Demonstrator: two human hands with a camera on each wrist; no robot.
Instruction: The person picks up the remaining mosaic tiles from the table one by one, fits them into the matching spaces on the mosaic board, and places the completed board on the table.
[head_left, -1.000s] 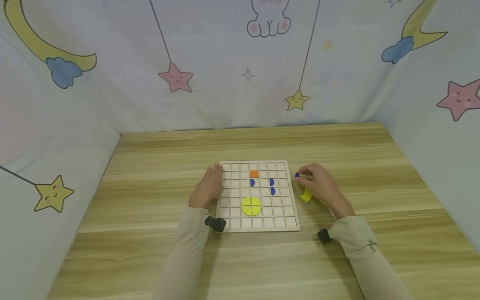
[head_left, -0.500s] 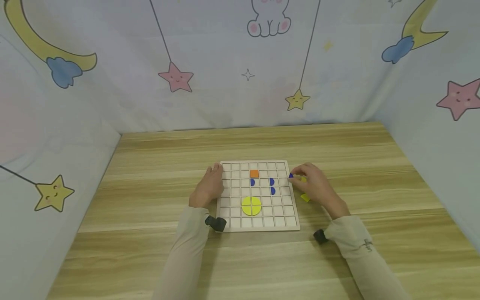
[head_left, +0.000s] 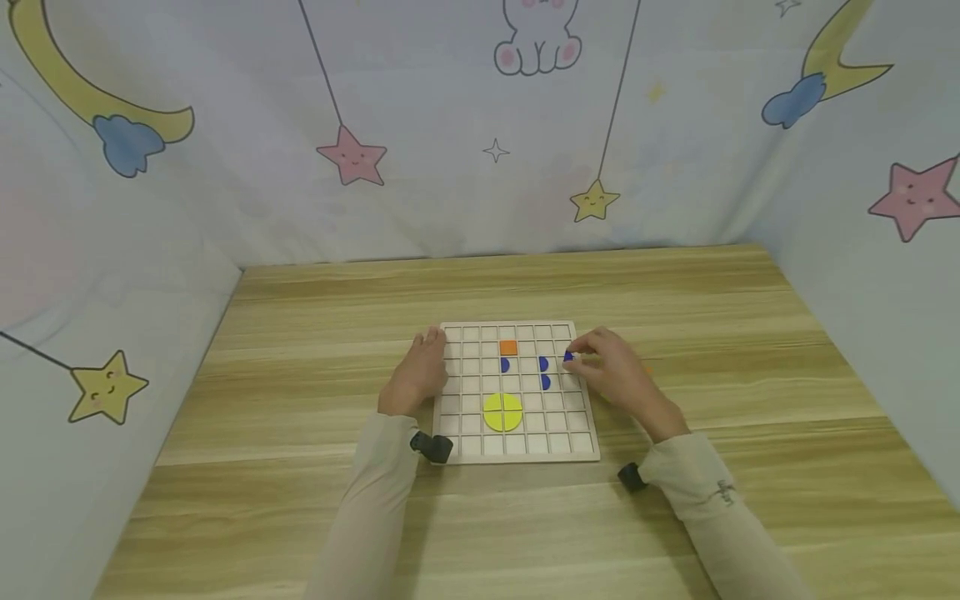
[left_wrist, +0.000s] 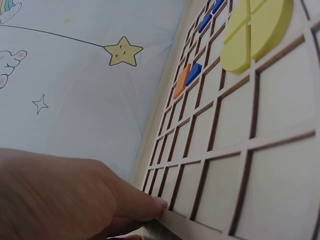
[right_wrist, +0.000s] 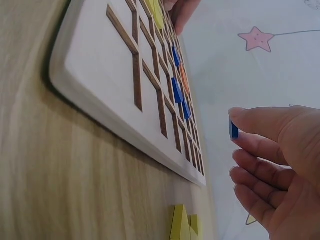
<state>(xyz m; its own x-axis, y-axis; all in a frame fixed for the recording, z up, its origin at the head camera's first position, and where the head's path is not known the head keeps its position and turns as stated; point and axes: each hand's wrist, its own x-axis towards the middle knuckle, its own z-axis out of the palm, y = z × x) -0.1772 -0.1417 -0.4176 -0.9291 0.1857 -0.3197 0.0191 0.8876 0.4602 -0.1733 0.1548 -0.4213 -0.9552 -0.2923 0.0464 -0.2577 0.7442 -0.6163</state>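
Note:
In the head view my left hand (head_left: 417, 375) rests at the left edge of a pale wooden grid board (head_left: 555, 450). The left wrist view shows a fingertip touching the rim. Over the board's right columns, my right hand (head_left: 618, 375) pinches a small blue half-round tile (right_wrist: 234, 129) between thumb and fingertips. The right wrist view shows this tile held upright, apart from the board. On the board lie an orange square tile (head_left: 508, 347), three blue half-round tiles (head_left: 545, 382) and several yellow quarter-round tiles (head_left: 492, 422) joined as a circle.
Loose yellow pieces (right_wrist: 179, 225) lie on the wooden table (head_left: 315, 333) right of the board, mostly hidden by the right hand in the head view. A white curtain (head_left: 420, 208) with printed stars and moons encloses the back and sides.
My right hand has moved left from beside the board to over its right columns, carrying the blue half-round tile. The left hand and the tiles on the board look unmoved.

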